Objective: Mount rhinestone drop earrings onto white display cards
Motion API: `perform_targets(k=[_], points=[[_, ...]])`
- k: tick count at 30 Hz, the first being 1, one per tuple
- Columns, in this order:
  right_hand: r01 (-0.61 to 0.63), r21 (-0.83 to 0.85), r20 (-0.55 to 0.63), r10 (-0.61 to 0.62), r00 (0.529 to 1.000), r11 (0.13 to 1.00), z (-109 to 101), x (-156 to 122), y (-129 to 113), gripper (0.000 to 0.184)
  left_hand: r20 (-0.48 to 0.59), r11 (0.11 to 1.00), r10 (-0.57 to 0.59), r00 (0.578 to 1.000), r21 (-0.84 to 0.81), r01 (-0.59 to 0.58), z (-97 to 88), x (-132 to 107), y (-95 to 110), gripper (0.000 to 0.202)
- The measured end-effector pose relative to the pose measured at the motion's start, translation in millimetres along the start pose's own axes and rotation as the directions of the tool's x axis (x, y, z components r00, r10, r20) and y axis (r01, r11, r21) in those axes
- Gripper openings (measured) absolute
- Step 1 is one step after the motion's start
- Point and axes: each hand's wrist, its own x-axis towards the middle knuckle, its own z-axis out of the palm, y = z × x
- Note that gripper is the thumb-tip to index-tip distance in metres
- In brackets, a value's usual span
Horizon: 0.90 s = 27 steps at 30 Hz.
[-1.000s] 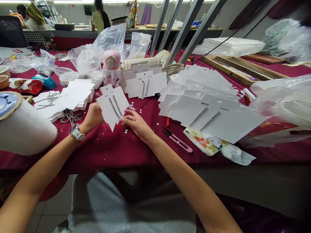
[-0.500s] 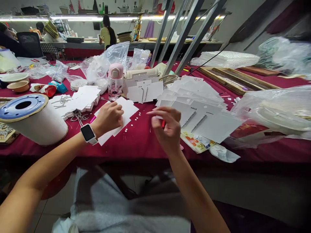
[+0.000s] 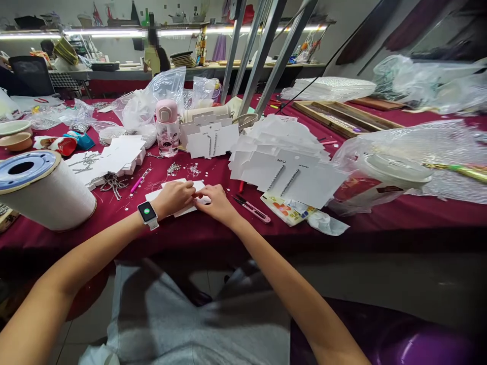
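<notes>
My left hand [image 3: 175, 198], with a watch on the wrist, rests over a few white cards [image 3: 181, 212] near the table's front edge. Its fingers are curled together at the fingertips. My right hand [image 3: 217, 203] meets it from the right, thumb and forefinger pinched over the same cards. Whatever lies between the fingertips is too small or hidden to name. To the right of my right hand lie pink-handled thread snips [image 3: 252, 209] and a red pen [image 3: 241, 186]. Small heaps of silver chain [image 3: 174, 168] and white dots lie just beyond the cards.
Fanned earring cards [image 3: 289, 175] with silver chain earrings stand at right. A pink-lidded bottle [image 3: 167, 129] stands behind my hands. At left are a big white spool [image 3: 63, 197], stacked cards [image 3: 122, 152] and a pink pen [image 3: 140, 181]. Metal poles [image 3: 262, 61] rise behind.
My right hand has moved left and down to meet my left hand over the cards. The snips and chain heaps now show. The view has shifted to the right.
</notes>
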Motion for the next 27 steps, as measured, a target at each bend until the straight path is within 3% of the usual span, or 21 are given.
perform_targets(k=[8, 14, 19, 21, 23, 25, 27], points=[[-0.034, 0.088, 0.207, 0.015, 0.978, 0.996, 4.4, 23.2, 6.6, 0.013, 0.073, 0.997, 0.077, 0.994, 0.020, -0.079, 16.0, 0.0, -10.0, 0.020], [0.002, 0.080, 0.250, -0.022, 0.968, 0.997, -0.3, 29.9, 1.6, 0.011, 0.104, 0.991, 0.134, 0.986, 0.013, -0.136, 13.8, -0.5, -17.7, 0.019], [0.028, 0.093, 0.278, -0.053, 0.959, 0.995, 1.8, 33.8, 2.3, 0.007, 0.048, 0.969, 0.244, 0.969, 0.026, -0.245, 17.7, -3.8, -23.1, 0.020], [0.018, 0.091, 0.286, -0.044, 0.957, 0.996, 3.6, 35.0, 4.0, 0.008, -0.002, 0.982, 0.159, 0.987, -0.105, -0.158, 19.8, -4.4, -25.7, 0.019], [-0.003, 0.103, 0.293, -0.028, 0.956, 0.995, 5.2, 36.2, 6.3, 0.010, -0.048, 0.944, -0.012, 0.999, -0.330, -0.005, 20.8, -4.7, -29.0, 0.019], [-0.027, 0.134, 0.301, -0.014, 0.953, 0.991, 6.6, 37.5, 9.0, 0.014, -0.046, 0.826, -0.165, 0.985, -0.553, 0.113, 20.3, -5.5, -32.0, 0.022], [-0.049, 0.173, 0.308, -0.007, 0.951, 0.984, 7.6, 39.0, 11.9, 0.016, -0.013, 0.713, -0.219, 0.976, -0.685, 0.151, 19.1, -7.2, -33.4, 0.023]])
